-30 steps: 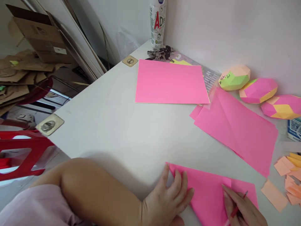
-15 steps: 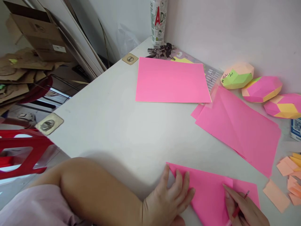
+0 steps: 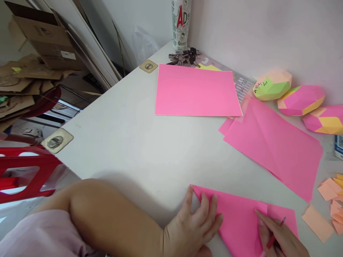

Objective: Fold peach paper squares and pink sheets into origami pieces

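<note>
A folded pink sheet (image 3: 238, 217) lies at the table's front edge, its lower part cut off by the frame. My left hand (image 3: 197, 221) rests on its left part, fingers spread, one fingertip at the upper left corner. Near the sheet's right side, my right hand (image 3: 284, 235) has its fingers closed round a thin red pen-like tool (image 3: 271, 242), and a fingertip touches the folded flap. The tool's tip points up and away from the paper. Further back lie a flat pink sheet (image 3: 198, 92) and a stack of pink sheets (image 3: 276, 142).
Faceted paper shapes (image 3: 301, 100) line the wall at the right, above small peach paper pieces (image 3: 317, 223). Keys (image 3: 184, 58) and a white bottle (image 3: 181, 25) stand at the table's far corner. A red stool (image 3: 26, 171) and cardboard (image 3: 45, 39) are at the left.
</note>
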Available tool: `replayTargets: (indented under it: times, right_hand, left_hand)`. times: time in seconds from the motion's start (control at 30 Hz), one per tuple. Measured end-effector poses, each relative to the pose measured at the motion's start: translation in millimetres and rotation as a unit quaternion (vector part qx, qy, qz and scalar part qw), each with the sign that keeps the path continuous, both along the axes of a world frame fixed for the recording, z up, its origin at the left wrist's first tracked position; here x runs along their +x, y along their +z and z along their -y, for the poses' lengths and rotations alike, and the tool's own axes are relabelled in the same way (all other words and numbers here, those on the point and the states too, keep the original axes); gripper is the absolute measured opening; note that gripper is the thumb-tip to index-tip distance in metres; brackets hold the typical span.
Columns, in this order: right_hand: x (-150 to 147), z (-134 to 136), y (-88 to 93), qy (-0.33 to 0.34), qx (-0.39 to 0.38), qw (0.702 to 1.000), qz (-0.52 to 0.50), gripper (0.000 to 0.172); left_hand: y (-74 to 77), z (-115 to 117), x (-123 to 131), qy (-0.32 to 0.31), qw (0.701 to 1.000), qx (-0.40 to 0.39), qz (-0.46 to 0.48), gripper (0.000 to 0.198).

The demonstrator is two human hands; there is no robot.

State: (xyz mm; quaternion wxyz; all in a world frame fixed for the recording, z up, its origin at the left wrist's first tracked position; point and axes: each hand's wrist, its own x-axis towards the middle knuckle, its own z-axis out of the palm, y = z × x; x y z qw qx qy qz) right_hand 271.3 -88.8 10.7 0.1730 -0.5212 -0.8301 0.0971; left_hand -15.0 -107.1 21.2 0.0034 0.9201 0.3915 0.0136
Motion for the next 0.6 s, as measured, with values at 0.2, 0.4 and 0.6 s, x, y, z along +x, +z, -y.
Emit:
replayTargets:
  times: [0.2,0.4,0.6]
  right_hand:
    - [-0.9,-2.8,2.0,0.013,0.012,1.000,0.013,0.028]
    - [-1.9,-4.4,4.3,0.033,0.010,0.999,0.038,0.029]
    - [0.8,-3.4,3.9,0.028,0.024,0.998,0.050,0.029]
  left_hand:
    - [1.0,-0.5,-0.1,0.000,1.000,-0.003,-0.001,0.069]
    - [0.4,-0.8,-0.6,-0.001,1.000,-0.010,0.004,0.068]
    - [-0.2,-0.6,-0.1,0.014,1.000,-0.020,0.003,0.072]
